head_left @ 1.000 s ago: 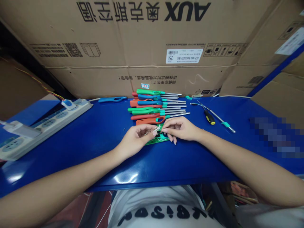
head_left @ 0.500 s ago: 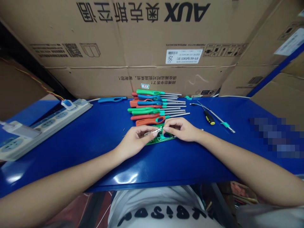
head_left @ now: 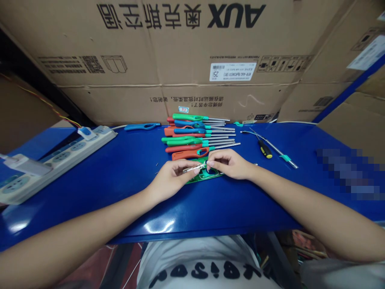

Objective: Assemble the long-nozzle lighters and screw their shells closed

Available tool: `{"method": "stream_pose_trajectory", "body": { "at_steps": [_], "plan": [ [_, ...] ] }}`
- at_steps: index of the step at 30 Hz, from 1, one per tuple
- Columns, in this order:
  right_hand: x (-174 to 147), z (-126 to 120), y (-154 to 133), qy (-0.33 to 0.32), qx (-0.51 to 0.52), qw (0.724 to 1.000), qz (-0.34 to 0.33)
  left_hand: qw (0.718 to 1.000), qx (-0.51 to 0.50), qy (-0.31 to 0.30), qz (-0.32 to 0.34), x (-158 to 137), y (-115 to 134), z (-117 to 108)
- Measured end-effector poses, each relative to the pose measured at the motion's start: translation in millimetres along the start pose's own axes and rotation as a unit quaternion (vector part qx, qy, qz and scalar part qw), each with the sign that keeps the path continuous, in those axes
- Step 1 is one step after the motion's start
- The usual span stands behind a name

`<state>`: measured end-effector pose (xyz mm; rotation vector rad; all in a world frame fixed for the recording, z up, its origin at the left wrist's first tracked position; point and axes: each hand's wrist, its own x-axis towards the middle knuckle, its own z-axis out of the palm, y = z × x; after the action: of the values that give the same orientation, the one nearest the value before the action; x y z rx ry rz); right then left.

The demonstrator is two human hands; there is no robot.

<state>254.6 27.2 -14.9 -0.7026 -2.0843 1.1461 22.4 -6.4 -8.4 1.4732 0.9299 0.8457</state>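
Over the middle of the blue table, my left hand pinches a slim, shiny, clear-and-silver lighter part between thumb and fingers. My right hand is closed in a pinch at the right end of that part; what its fingertips hold is too small to make out. Right below both hands lies an opened green lighter shell, partly covered by my fingers, with a thin wire and a turquoise piece visible. Just behind is a row of stick lighters in orange, red, green and blue, metal tubes pointing right.
A black-and-yellow screwdriver and a loose metal tube lie to the right. A blue handle shell is at the back left. The white power strip occupies the left side. A large cardboard box stands behind the table.
Both hands stay almost in place. The part in my left hand has tilted very slightly, and the fingertips have shifted a little.
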Motion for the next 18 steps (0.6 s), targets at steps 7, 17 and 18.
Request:
{"method": "stream_pose_trajectory", "body": {
  "at_steps": [7,17,18],
  "plan": [
    [0.1,0.0,-0.9,-0.010,-0.010,1.000,0.000,1.000,0.023,-0.006,0.016,0.0,-0.7,1.1],
    [0.0,-0.1,-2.9,-0.017,-0.002,1.000,0.005,0.999,0.030,-0.003,0.018,-0.4,-1.7,0.5],
    [0.0,-0.1,-2.7,-0.017,-0.002,1.000,0.003,0.999,0.028,-0.005,0.020,-0.4,-1.7,0.7]
  ]
}}
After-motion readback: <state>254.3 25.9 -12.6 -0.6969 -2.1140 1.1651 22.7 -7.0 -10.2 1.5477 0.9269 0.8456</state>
